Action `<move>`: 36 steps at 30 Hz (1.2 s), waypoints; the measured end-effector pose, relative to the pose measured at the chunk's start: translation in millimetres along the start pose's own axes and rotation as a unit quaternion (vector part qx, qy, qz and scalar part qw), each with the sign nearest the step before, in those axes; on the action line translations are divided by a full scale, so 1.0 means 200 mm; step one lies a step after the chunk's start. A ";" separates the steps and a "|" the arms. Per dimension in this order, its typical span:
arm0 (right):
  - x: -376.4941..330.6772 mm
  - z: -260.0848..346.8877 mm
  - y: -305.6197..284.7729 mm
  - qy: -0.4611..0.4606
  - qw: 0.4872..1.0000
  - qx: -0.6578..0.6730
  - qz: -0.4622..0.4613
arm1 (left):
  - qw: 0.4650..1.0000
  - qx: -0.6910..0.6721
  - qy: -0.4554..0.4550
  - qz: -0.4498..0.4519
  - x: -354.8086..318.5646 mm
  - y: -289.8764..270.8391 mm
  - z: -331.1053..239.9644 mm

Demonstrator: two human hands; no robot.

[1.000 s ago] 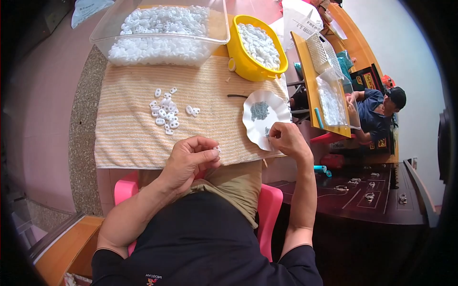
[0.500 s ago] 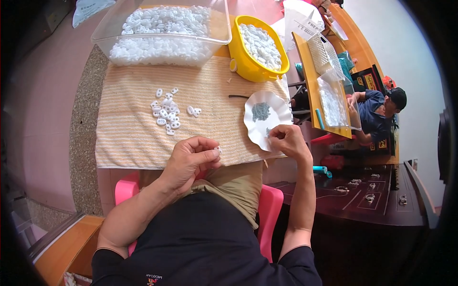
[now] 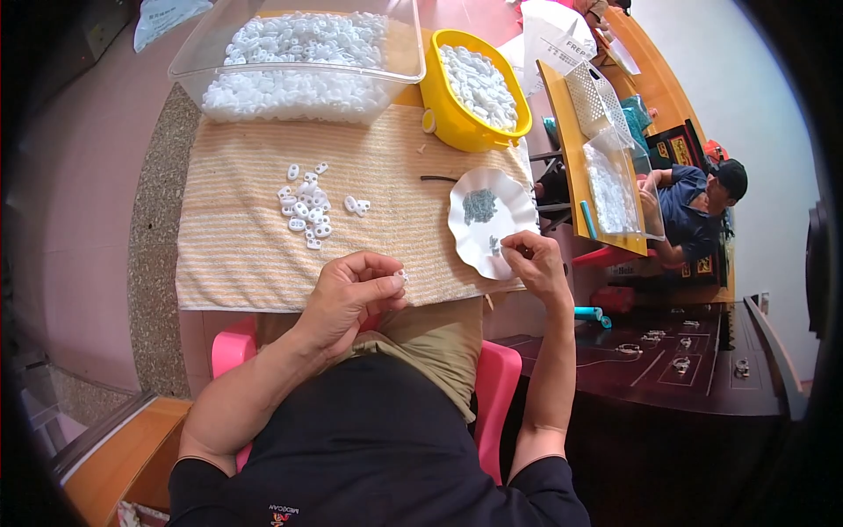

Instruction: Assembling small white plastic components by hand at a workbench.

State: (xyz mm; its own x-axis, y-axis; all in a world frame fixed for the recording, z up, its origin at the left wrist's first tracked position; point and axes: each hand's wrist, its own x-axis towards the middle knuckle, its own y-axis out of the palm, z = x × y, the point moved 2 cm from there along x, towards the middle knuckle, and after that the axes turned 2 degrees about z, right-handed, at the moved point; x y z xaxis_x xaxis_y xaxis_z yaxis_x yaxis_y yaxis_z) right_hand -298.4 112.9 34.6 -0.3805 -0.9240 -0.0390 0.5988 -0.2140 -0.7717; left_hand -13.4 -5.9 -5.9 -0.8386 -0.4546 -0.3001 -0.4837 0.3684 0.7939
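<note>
My left hand is closed in a pinch at the near edge of a striped towel. Between thumb and forefinger it holds a small white plastic piece. At the near right rim of a white wavy-edged plate, my right hand has its fingertips pressed together; what they hold, if anything, is too small to make out. Tiny dark grey parts lie heaped on the plate, with a smaller cluster beside my right fingertips. Several white oval two-hole pieces are piled left of centre.
A clear bin full of white pieces stands at the far left, a yellow basin of similar pieces beside it. A thin dark rod reaches the plate. On the right, another person sits at a wooden table.
My right hand has shifted slightly, its fingers drawing a little toward the right, so the small grey cluster on the plate shows more. My left hand stays in place with the white piece.
</note>
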 end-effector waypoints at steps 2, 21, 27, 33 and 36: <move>0.00 0.00 0.00 0.022 1.000 0.013 0.000 | 1.000 0.001 0.000 0.001 0.00 0.00 0.00; -0.09 0.35 0.37 -0.006 0.939 0.335 0.075 | 1.000 -0.004 0.000 -0.002 0.00 0.00 0.01; -0.07 0.39 0.48 -0.024 0.897 0.432 0.092 | 1.000 -0.018 0.000 0.000 0.00 -0.01 0.01; -0.07 0.41 0.53 -0.006 0.884 0.457 0.094 | 1.000 -0.024 -0.001 0.016 0.00 0.00 0.01; -0.07 0.42 0.55 -0.005 0.882 0.464 0.087 | 1.000 -0.022 -0.003 0.014 0.01 0.00 0.01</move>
State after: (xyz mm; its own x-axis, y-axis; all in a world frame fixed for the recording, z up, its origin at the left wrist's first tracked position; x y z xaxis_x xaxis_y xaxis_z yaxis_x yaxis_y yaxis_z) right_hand -168.7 75.8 3.5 -0.2224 -0.9702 -0.0966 0.9680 -0.2315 0.0966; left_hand -14.8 -5.2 -7.5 -0.8536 -0.4390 -0.2804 -0.4484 0.3453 0.8244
